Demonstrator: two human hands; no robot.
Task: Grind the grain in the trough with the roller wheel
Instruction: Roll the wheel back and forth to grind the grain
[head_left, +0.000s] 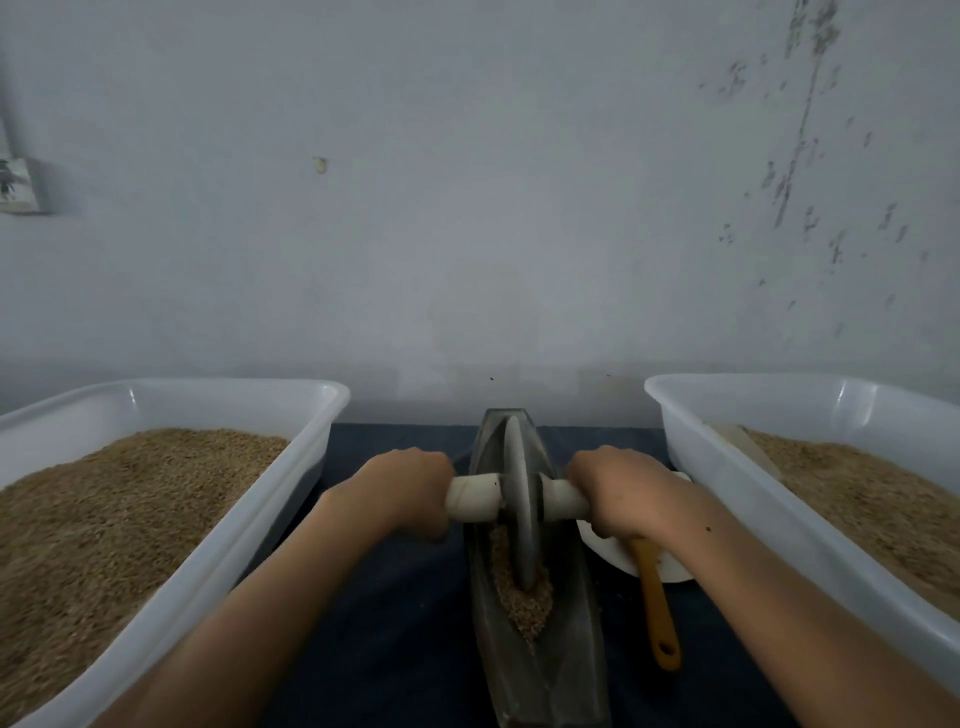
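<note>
Here, along the table's left edge, a white tub (218, 530) holds grain. The left hand (402, 491) grips the wrapped axle of the roller wheel (519, 499), standing in the central trough (540, 649) on crushed grain (524, 597); the right hand (621, 491) grips the other end. Another tub (779, 519) lines the right edge.

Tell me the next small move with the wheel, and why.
Probably roll the wheel toward you. Both hands, left and right, grip its handles, and the grain heaps at its near edge in the trough, not yet crushed.
</note>
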